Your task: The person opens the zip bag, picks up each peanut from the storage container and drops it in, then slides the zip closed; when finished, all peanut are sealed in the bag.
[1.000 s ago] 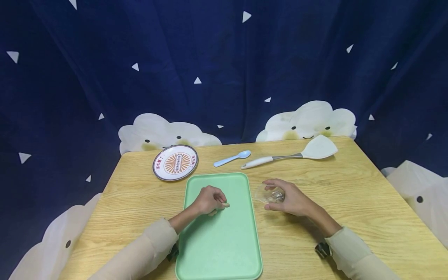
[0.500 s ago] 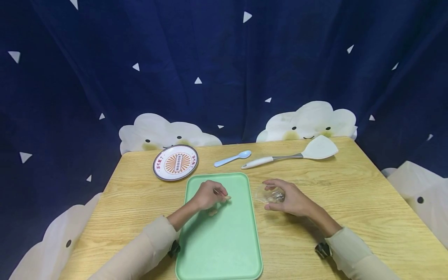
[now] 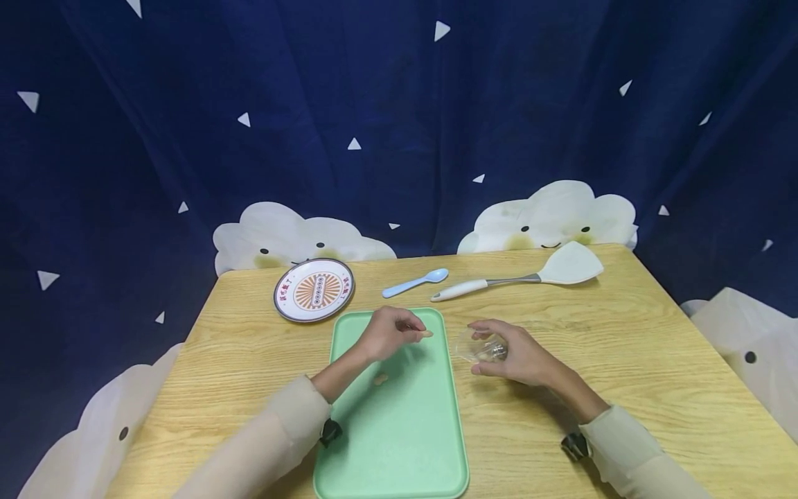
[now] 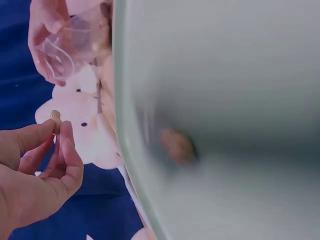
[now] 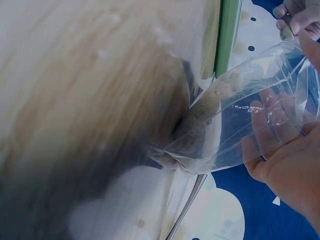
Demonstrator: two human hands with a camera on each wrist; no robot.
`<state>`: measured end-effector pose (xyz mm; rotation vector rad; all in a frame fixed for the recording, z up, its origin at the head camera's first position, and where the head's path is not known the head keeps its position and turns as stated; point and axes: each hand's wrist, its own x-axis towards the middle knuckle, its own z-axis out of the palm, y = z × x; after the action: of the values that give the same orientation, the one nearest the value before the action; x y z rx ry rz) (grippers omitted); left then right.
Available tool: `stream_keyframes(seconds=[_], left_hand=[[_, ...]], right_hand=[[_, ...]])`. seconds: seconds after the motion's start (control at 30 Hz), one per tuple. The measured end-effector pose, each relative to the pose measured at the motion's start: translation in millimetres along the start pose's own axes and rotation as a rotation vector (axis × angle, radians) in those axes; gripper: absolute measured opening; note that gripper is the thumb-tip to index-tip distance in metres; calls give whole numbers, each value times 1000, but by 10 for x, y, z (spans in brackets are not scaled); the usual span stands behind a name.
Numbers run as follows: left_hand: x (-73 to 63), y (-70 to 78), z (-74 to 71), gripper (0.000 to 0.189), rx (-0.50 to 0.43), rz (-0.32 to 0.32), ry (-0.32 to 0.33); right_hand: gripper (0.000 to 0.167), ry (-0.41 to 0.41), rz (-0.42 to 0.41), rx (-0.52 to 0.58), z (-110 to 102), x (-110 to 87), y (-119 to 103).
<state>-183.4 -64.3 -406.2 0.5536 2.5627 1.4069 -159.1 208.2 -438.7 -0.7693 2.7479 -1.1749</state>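
Between thumb and fingertips, my left hand [image 3: 388, 334] pinches an unshelled peanut [image 4: 55, 118] above the far part of the green tray [image 3: 411, 436]. A second peanut [image 3: 381, 379] lies on the tray below that wrist; it looks blurred in the left wrist view. Right of the tray, my right hand [image 3: 522, 355] holds a clear plastic bag [image 5: 235, 127] near the table, thumb and fingers curved around it with its mouth toward the tray. Some brownish peanuts [image 5: 206, 111] show through the bag's lower part.
A white plate with an orange pattern [image 3: 287, 305] sits at the back left of the wooden table [image 3: 249, 360]. Behind the tray lie a light blue spoon [image 3: 414, 283] and a white spatula [image 3: 569, 265]. A dark blue curtain [image 3: 399, 83] hangs behind the table.
My left hand has lifted and moved away from me and to the right with the pinched peanut, uncovering the other peanut on the tray. My right hand and the bag stay put.
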Motion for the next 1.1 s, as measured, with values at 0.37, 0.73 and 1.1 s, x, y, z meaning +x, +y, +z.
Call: stream_keyframes(seconds=[0.37,0.73,1.1], left_hand=[[117,254,297,9,-130,7,-46],[176,360,510,6,-93,69,-49],[115,258,379,13,-49,89,-92]], right_hand=[[68,-9,24,7,4,10,1],[63,8,1,-15,-2,-7,8],[67,6,-2,1,-14,-16,2]])
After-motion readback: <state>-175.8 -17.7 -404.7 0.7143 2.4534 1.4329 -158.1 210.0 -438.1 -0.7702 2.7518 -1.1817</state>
